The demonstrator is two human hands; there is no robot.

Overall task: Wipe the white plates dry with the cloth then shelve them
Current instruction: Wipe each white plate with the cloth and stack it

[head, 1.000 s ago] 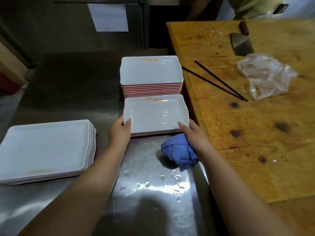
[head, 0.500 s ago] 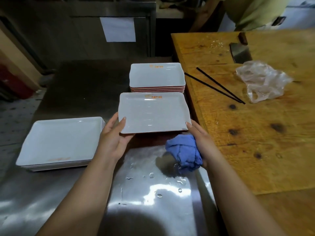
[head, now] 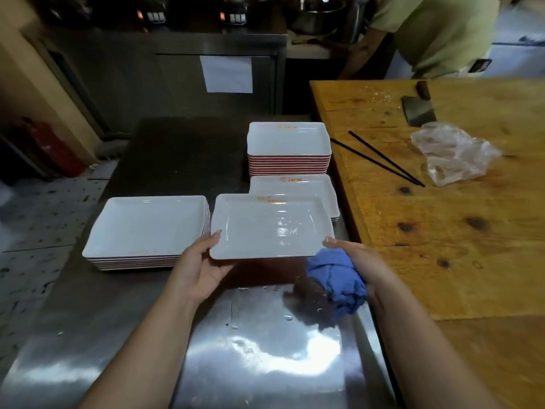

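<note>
Much of the scene is only partly readable: the orange print on the rims of the plates is too blurred to read, the appliances along the top edge of the frame sit in shadow, and a second person in a pale green shirt [head: 436, 33] at the upper right is cut off by the frame edge. The held white plate [head: 271, 225], at centre frame, covers the near part of a short stack of plates [head: 298, 184] just behind it, so how many lie there cannot be counted. The underside of the held plate and the fingers beneath it are hidden. The left hand [head: 200, 267] reaches in from the lower left, palm turned up, its thumb lying along the plate's left rim and the other fingers passing under the near left corner. The right hand [head: 356, 261] comes in from the lower right; its fingertips touch the plate's near right corner, while the rest of the hand curls around a bunched blue cloth [head: 336, 278] that hangs just below that corner. A taller stack [head: 289, 149] stands further up the frame, and a wide stack of larger plates [head: 147, 231] sits to the left, just beside the held plate. Water drops dot the steel counter [head: 265, 349] at lower centre. On the wooden table [head: 472, 231] at right lie black chopsticks [head: 380, 157], a crumpled plastic bag [head: 451, 152] and a cleaver [head: 418, 110].
</note>
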